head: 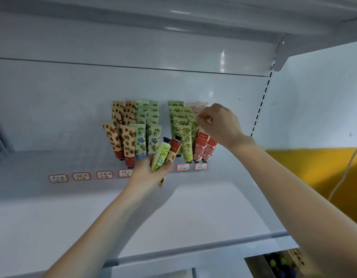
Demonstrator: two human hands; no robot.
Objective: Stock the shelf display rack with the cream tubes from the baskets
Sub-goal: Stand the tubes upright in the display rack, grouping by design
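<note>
A clear display rack (pixel 190 171) stands at the back of the white shelf, filled with rows of upright cream tubes: strawberry-print (pixel 127 144), blue-flower (pixel 141 141), green (pixel 185 137) and pink (pixel 201 146). My left hand (pixel 148 170) grips two tubes in front of the rack, a light green one (pixel 160 155) and a strawberry-print one (pixel 173 150), caps pointing up. My right hand (pixel 217 123) is over the pink row at the rack's right end, and its fingers pinch the top edge of a pink tube standing there.
Red-bordered handwritten labels (pixel 82 176) line the rack's front, several before slots with no tubes on the left. The shelf board (pixel 193 217) spreads toward me. A yellow wall (pixel 314 177) and a white cable (pixel 342 177) lie right. A basket corner (pixel 282 263) shows at bottom right.
</note>
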